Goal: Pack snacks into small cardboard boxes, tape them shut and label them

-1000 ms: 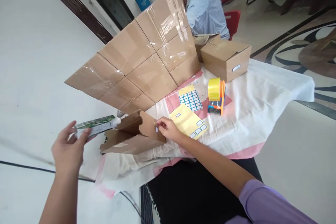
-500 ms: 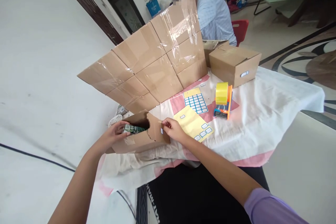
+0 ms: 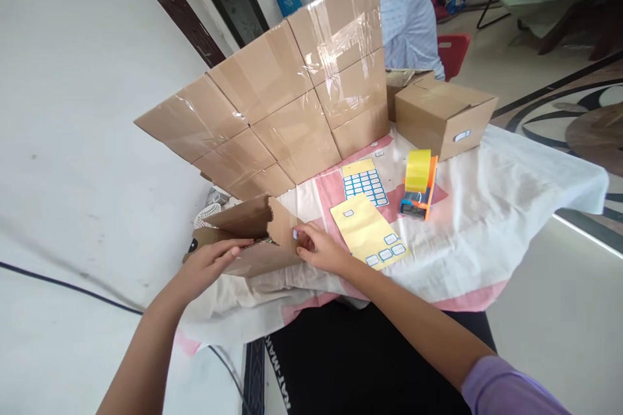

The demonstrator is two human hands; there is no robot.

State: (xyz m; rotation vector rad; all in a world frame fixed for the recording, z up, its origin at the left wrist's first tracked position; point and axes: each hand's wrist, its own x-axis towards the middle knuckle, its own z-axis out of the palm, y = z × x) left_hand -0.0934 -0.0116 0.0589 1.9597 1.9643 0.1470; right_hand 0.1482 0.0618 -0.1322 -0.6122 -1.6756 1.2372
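A small open cardboard box [image 3: 253,237] lies on its side at the near left edge of the cloth-covered table [image 3: 487,207]. My left hand [image 3: 209,264] rests on the box's near flap with fingers stretched out, holding nothing I can see. My right hand [image 3: 318,248] grips the box's right end beside a small white label [image 3: 294,234]. The green toothpaste carton is out of sight, inside the box.
A wall of taped cardboard boxes [image 3: 287,104] stands behind. A yellow label sheet [image 3: 367,233], a blue label sheet [image 3: 365,183], an orange tape dispenser [image 3: 419,185] and a closed box [image 3: 445,115] lie to the right. Another person [image 3: 406,16] sits beyond.
My left hand brought the green toothpaste carton from the left into the open box and let it go; it now lies on the flap. My right hand stayed on the box's end.
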